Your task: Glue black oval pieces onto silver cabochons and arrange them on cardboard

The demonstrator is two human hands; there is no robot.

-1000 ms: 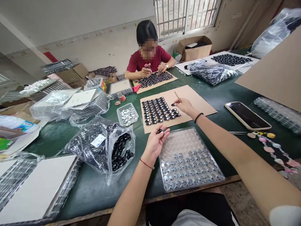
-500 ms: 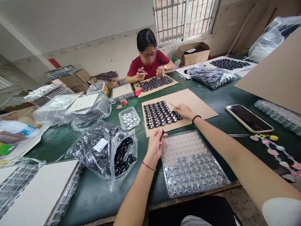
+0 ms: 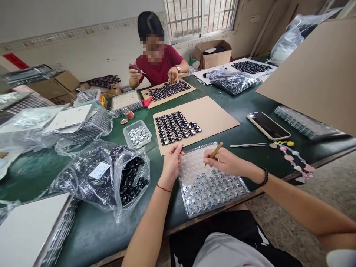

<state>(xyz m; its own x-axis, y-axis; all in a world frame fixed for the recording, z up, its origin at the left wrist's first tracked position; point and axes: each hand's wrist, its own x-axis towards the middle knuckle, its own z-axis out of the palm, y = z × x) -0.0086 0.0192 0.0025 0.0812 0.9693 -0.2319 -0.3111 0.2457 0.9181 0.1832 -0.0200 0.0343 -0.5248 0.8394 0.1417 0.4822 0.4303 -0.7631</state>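
Note:
My right hand (image 3: 226, 161) is closed on a thin wooden stick (image 3: 213, 153), its tip down over the clear plastic blister tray (image 3: 191, 212) that holds several small silver pieces. My left hand (image 3: 172, 162) rests at the tray's left edge with its fingers curled together; what they hold, if anything, is too small to make out. Behind the tray lies a sheet of cardboard (image 3: 215, 116) with rows of black oval pieces (image 3: 176, 127).
A plastic bag of black pieces (image 3: 111, 176) lies to the left, a small clear box (image 3: 137, 134) of silver pieces behind it. A phone (image 3: 268, 125), tweezers (image 3: 246, 145) and a charm string (image 3: 294, 155) lie right. A person in red (image 3: 158, 68) works across the green table (image 3: 91, 230).
My right hand has come back with the stick from the black pieces on the cardboard to the blister tray. The camera has swung right.

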